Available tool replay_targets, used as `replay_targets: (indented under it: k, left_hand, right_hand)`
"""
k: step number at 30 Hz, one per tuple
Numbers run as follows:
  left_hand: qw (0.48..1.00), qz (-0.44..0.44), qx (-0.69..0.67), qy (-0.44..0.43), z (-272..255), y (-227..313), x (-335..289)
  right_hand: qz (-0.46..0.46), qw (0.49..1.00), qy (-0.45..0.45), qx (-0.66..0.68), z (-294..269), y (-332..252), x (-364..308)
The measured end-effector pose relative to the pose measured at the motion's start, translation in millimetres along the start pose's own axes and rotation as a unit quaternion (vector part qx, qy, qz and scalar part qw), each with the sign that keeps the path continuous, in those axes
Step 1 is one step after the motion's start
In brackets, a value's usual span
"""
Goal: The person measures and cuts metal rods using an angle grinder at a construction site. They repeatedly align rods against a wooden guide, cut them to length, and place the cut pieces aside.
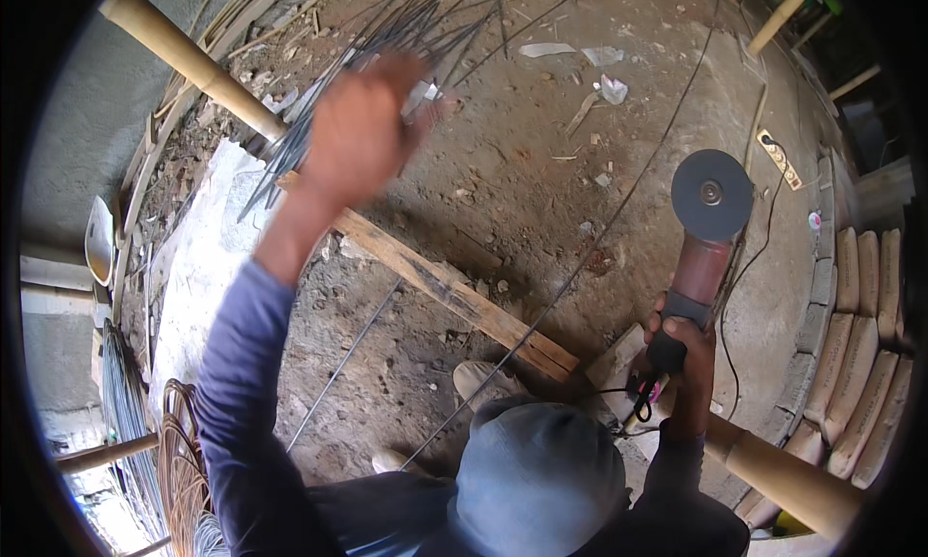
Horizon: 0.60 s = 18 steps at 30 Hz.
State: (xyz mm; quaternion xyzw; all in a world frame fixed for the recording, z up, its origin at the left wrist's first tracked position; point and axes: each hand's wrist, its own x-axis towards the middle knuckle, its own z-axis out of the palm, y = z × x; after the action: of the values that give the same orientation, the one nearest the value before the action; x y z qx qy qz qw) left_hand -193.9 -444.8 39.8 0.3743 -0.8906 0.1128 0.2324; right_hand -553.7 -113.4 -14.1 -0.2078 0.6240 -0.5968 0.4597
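Toward the right edge of the floor [522, 195], head view: gripped the angle grinder [703, 267] by its rear body in the right hand [688, 342]! Near the upper-left edge, held the left hand [362, 132], blurred, over dark rods [406, 30] by the plank [454, 294]; couldn't tell whether clenched or released.

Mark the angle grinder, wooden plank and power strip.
Angle grinder [702, 267]: head view, on its reddish body.
Wooden plank [440, 284]: head view, middle of its upper face.
Power strip [779, 161]: head view, on its pale casing.

Brown sacks [858, 364] stacked at right, bamboo pole [198, 64] at upper left, crumpled white scrap [612, 90] on dirt floor [541, 185]
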Motion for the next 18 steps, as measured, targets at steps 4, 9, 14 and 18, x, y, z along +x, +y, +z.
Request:
replay_targets:
  k: [4,9,14,18]
  left_hand:
    - [0.979,0.053,-0.035,-0.194,30.4,32.8,-150.5]
    - [0.805,-0.302,-0.227,-0.457,25.3,81.6,-288.5]
    - [0.635,-0.446,-0.397,-0.49,3.2,203.1,-395.2]
    - [0.629,-0.464,-0.502,-0.369,-13.4,229.0,-412.9]
  right_hand:
    - [0.001,1.0,-0.024,0.02,-2.4,16.2,19.3]
    - [0.036,0.995,-0.09,0.021,-3.1,30.8,44.5]
    - [0.058,0.99,-0.126,-0.001,16.7,38.9,49.5]
    - [0.078,0.987,-0.135,-0.029,39.6,40.4,51.7]
